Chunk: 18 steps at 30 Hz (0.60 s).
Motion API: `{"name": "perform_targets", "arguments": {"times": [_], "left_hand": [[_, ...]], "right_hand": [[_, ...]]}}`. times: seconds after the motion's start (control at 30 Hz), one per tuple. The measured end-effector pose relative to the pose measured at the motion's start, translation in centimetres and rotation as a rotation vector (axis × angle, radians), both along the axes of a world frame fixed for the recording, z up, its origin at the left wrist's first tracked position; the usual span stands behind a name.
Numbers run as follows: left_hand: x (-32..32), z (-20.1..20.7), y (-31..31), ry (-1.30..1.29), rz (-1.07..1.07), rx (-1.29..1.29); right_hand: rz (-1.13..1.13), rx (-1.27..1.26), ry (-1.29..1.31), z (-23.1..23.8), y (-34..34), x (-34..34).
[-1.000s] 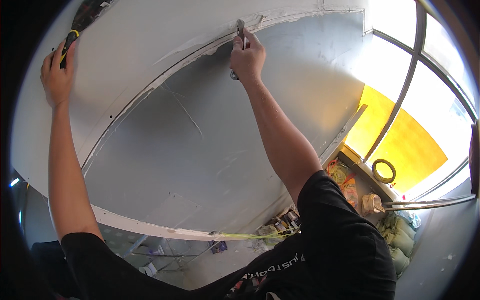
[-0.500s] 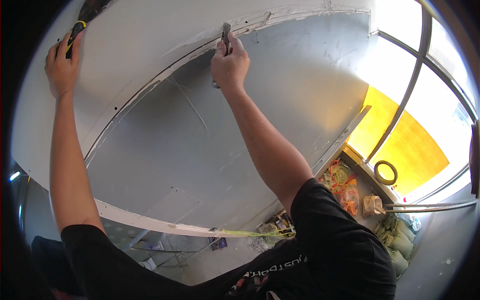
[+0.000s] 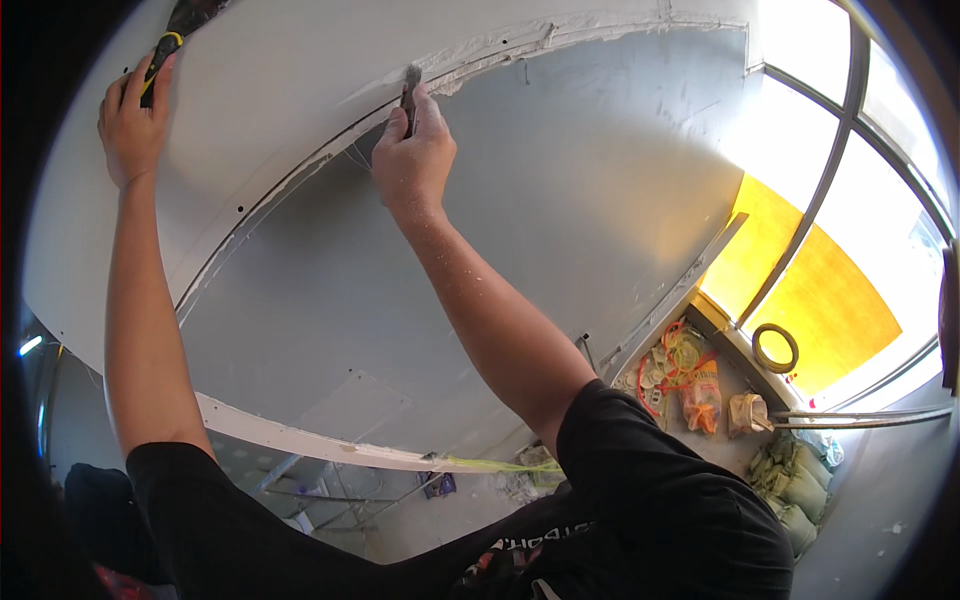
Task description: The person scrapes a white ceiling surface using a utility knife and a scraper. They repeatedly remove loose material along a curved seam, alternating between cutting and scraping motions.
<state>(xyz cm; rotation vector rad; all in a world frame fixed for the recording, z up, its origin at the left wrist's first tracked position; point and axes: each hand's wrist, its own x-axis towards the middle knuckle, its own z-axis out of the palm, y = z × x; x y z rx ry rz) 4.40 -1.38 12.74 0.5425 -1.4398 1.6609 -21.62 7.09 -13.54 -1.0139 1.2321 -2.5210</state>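
Raised at the far left, my left hand point(image 3: 134, 135) is closed round the black and yellow handle of a putty knife point(image 3: 161, 62); its dark wide blade runs toward the top edge of the view. My right hand point(image 3: 414, 165) grips a narrow tool with a greyish tip point(image 3: 410, 88), probably a small scraper, much of it hidden by the fingers. That tip meets the curved edge point(image 3: 470, 72) of the white board point(image 3: 300, 90), where rough white filler lies along the seam. Below the edge spreads a recessed grey panel point(image 3: 330, 270).
On the right are window frames point(image 3: 815, 215) with a yellow panel point(image 3: 830, 290) and a ring-shaped roll point(image 3: 775, 347). Below lie an orange bag point(image 3: 702, 400), a paper bag point(image 3: 748, 412) and green sacks point(image 3: 800, 490). A white curved strip point(image 3: 300, 438) crosses the lower left.
My right hand has slid left and slightly down along the board's edge with its tool. My left hand has barely shifted, still holding the putty knife.
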Motion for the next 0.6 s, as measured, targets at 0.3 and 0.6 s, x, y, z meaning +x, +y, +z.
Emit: {"name": "perform_targets", "arguments": {"times": [0.3, 0.6], "left_hand": [[-0.1, 0.0, 0.0, -0.01, -0.013, 0.026], [-0.1, 0.0, -0.6, 0.02, -0.053, 0.023]], "right_hand": [[-0.004, -0.058, -0.032, -0.4, -0.6, 0.7], [-0.01, -0.08, 0.056, -2.5, -1.6, -0.4]]}}
